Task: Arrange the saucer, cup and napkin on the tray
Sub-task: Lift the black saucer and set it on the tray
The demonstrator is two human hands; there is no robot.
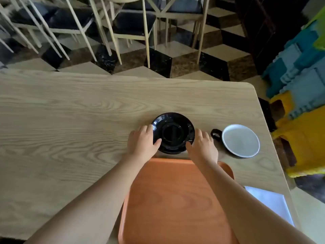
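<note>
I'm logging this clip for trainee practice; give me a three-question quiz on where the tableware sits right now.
1. True or false: the black saucer already lies on the orange tray.
2. Which hand is nearer the cup: A left hand, B right hand?
3. Fill in: the napkin lies on the table to the tray's ____ side.

Key: 1 false, it sits on the table beyond the tray, a hand at each edge; 2 B; 3 right.
</note>
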